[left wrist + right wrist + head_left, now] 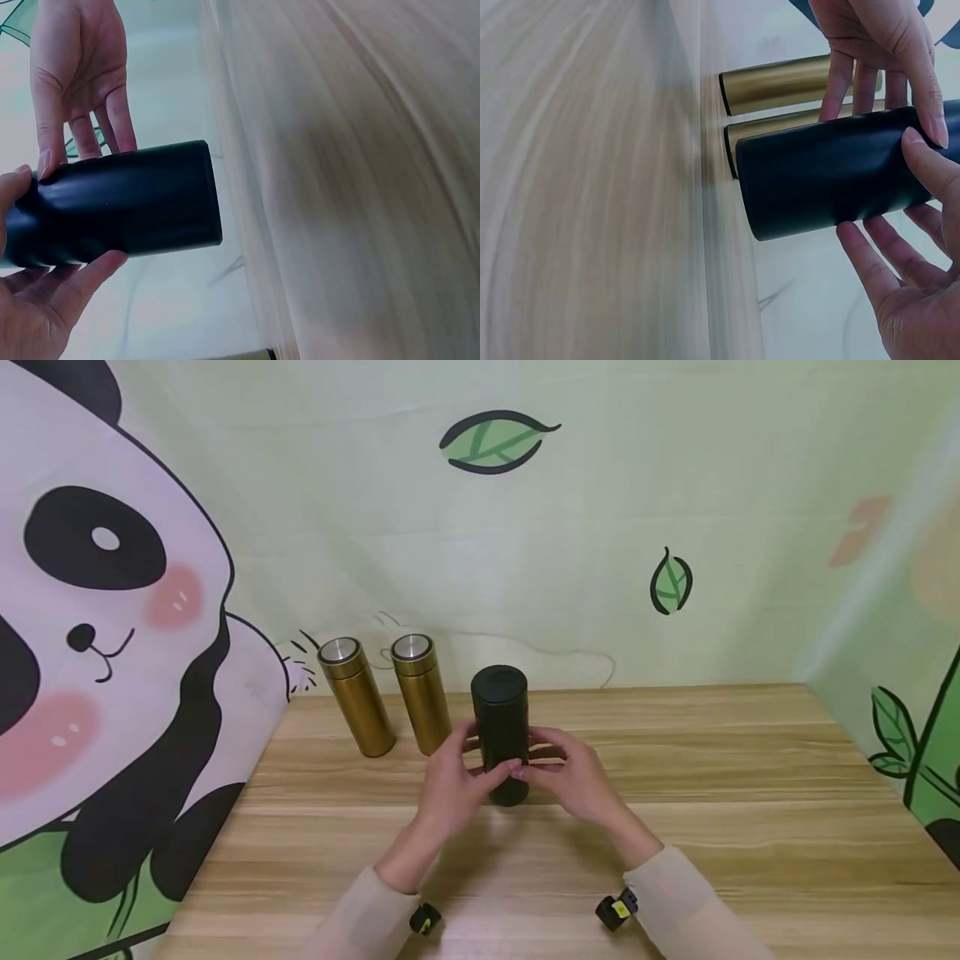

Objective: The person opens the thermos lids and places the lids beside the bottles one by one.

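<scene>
A black cylindrical thermos bottle (501, 727) is held upright between both hands in the head view. My left hand (453, 781) grips its left side and my right hand (576, 777) its right side. The thumbs meet across the front of the bottle, with the other fingers along its sides. In the left wrist view the bottle's lower end (172, 195) appears slightly apart from the wooden table. The right wrist view shows the same black bottle (817, 176) with fingers of both hands on it.
Two gold thermos bottles with silver-topped lids stand at the back left, one gold bottle (360, 702) left of the other gold bottle (422, 697). Behind the wooden table (712, 760) hangs a green cloth backdrop (337, 485) with a panda and leaves printed on it.
</scene>
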